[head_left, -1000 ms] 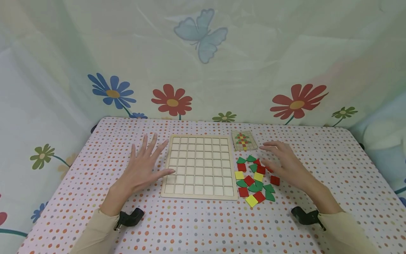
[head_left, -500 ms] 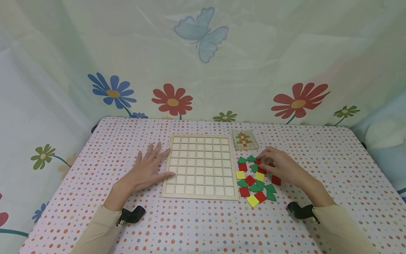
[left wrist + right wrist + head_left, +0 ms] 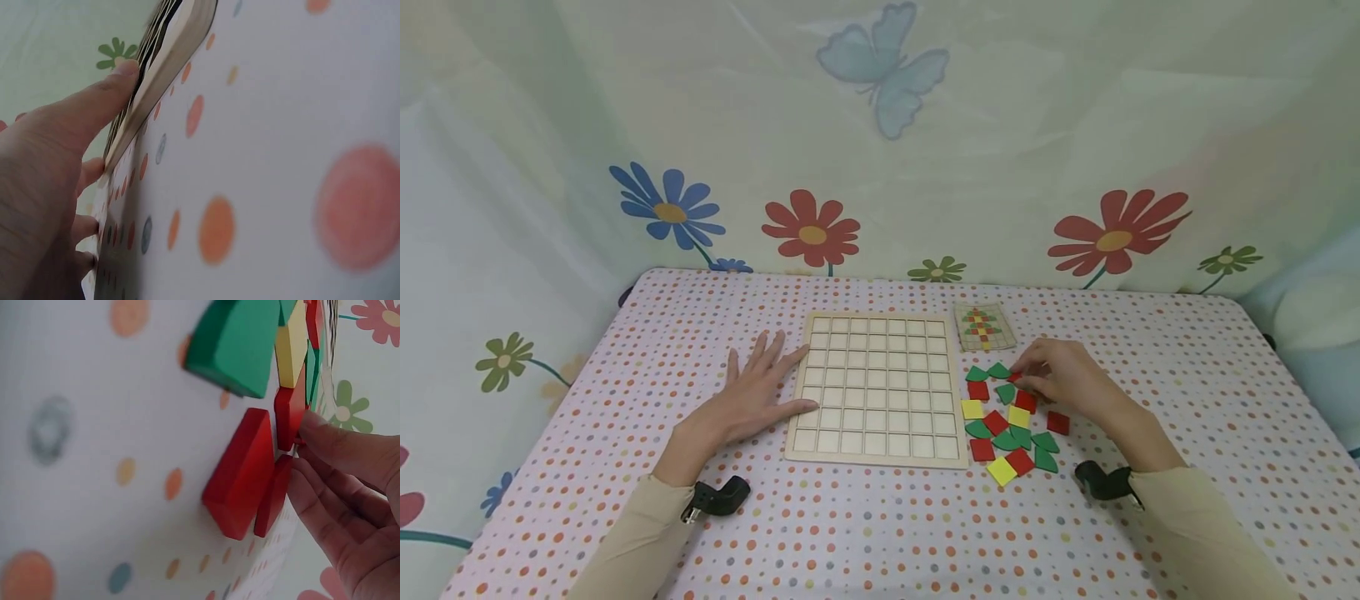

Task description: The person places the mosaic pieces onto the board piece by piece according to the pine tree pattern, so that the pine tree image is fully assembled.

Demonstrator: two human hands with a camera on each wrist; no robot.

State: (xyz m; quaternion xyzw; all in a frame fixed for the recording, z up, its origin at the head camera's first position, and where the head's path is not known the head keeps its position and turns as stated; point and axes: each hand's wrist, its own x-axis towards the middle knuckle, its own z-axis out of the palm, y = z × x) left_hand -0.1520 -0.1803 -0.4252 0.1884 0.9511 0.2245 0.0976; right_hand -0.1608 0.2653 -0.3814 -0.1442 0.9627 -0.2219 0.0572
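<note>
My left hand lies with fingers spread at the left side of a wooden grid board. In the left wrist view its thumb reaches over the board's edge. My right hand is at the back of a group of flat tiles, pinching a small red tile between thumb and fingertips; most of that tile is hidden. The right wrist view shows the fingertips low among red tiles, with a red square tile and a green tile nearby.
Green quarter-round tiles, red squares and yellow squares lie right of the board. A pattern card with a tree design lies behind them. A floral curtain hangs behind the dotted tabletop.
My left hand has come down onto the board's left edge. My right hand has lowered to the tiles and brought thumb and fingers together on a red one. The head view has tilted slightly.
</note>
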